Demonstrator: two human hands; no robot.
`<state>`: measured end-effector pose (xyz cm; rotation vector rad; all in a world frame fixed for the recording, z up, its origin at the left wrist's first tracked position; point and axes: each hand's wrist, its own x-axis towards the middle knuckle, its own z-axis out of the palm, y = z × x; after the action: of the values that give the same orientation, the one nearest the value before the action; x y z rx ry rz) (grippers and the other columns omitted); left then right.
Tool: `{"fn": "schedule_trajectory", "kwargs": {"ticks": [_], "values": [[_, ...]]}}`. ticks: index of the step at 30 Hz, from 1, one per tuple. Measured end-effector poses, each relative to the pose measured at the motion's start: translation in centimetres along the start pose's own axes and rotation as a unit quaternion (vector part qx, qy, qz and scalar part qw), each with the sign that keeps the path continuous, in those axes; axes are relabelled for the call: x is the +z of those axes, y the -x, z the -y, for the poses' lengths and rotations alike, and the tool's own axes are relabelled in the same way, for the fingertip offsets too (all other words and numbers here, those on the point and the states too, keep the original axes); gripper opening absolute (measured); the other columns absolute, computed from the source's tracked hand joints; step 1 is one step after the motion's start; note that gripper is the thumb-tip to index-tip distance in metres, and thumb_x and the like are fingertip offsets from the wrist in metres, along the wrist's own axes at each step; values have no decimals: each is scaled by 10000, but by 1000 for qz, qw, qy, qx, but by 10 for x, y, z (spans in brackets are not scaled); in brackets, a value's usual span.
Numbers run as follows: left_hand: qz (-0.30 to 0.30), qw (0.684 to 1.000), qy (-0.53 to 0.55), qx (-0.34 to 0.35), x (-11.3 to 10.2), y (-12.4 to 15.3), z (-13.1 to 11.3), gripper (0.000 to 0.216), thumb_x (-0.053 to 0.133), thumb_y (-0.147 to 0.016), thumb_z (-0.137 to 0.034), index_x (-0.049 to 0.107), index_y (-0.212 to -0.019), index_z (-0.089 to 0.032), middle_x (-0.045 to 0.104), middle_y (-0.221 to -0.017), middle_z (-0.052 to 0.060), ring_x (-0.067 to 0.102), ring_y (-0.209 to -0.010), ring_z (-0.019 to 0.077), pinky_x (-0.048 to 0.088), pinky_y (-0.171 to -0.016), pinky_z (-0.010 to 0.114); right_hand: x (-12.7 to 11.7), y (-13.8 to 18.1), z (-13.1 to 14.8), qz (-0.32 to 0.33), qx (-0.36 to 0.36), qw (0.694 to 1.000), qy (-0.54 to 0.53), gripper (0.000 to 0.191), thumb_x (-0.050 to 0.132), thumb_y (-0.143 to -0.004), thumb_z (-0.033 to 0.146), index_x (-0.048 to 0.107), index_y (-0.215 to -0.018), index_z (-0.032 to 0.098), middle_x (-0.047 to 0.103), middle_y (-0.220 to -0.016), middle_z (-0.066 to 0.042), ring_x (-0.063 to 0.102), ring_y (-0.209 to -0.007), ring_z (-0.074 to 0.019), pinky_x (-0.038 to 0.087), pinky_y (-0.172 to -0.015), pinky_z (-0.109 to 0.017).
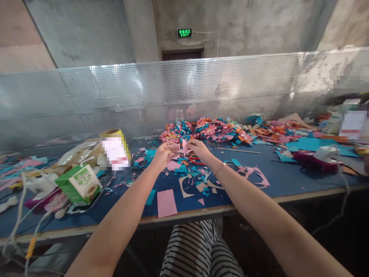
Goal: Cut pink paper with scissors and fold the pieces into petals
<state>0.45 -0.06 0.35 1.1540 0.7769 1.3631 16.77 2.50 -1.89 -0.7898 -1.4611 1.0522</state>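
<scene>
Watching over the head camera, I noted the right hand (198,149) with thumb and forefinger pinching a small pink paper piece (185,147), raised between the two hands above the scrap-strewn blue table (285,181). The left hand (165,153) sat just beside it, fingers pointing toward the paper; whether they gripped anything I could not tell, pink blending with fingertips at that scale. Beneath the right hand a red loop (197,163) showed only in part, too covered to identify. Behind lay a heap of paper flowers (213,130), too tangled to count. A pixelated patch hid most of a yellow-rimmed container (127,149) at left, near a green-and-white carton (79,184). Another patch masked goods at far right, some cut off by the frame. Striped trousers (187,250) ran out of view below.
</scene>
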Motion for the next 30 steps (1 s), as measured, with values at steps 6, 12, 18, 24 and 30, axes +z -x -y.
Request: {"fn": "schedule_trajectory", "kwargs": {"ticks": [6, 12, 18, 24, 30], "values": [[-39, 999, 17, -26, -3, -4, -4, 255, 499, -583, -39, 549, -804, -157, 672, -796, 81, 644, -758, 174, 482, -696, 290, 0, 0, 0, 3, 0, 1000, -3, 215, 570, -642, 368, 476, -631, 174, 483, -611, 27, 497, -558, -90, 470, -577, -246], [4, 996, 74, -40, -4, 1, -10, 336, 475, -760, -459, 588, -929, -192, 607, -1074, 129, 637, -739, 212, 477, -690, 358, 3, 4, 2, 81, -33, 996, 10, 204, 554, -650, 360, 483, -650, 169, 498, -653, 27, 472, -564, -81, 437, -582, -240], [51, 993, 84, -60, -7, 3, -11, 568, 394, -723, -657, 560, -1100, -268, 527, -1221, 142, 622, -747, 221, 470, -692, 392, 4, 8, 3, 103, -45, 993, 34, 178, 515, -692, 349, 470, -696, 177, 475, -630, 32, 462, -569, -89, 417, -576, -236], [64, 993, 81, -51, -8, 4, -12, 618, 379, -699, -695, 552, -1132, -289, 523, -1234, 135, 628, -776, 230, 465, -701, 385, 2, 2, -3, 87, -47, 994, 43, 174, 490, -693, 347, 433, -691, 183, 441, -594, 47, 447, -534, -81, 403, -558, -226], [41, 995, 79, -34, -10, 4, -15, 585, 371, -728, -665, 582, -1094, -261, 553, -1188, 144, 639, -802, 254, 462, -669, 357, -4, 0, -4, 79, -61, 991, 86, 168, 450, -718, 355, 412, -698, 192, 410, -573, 56, 407, -505, -77, 348, -516, -206]]}}
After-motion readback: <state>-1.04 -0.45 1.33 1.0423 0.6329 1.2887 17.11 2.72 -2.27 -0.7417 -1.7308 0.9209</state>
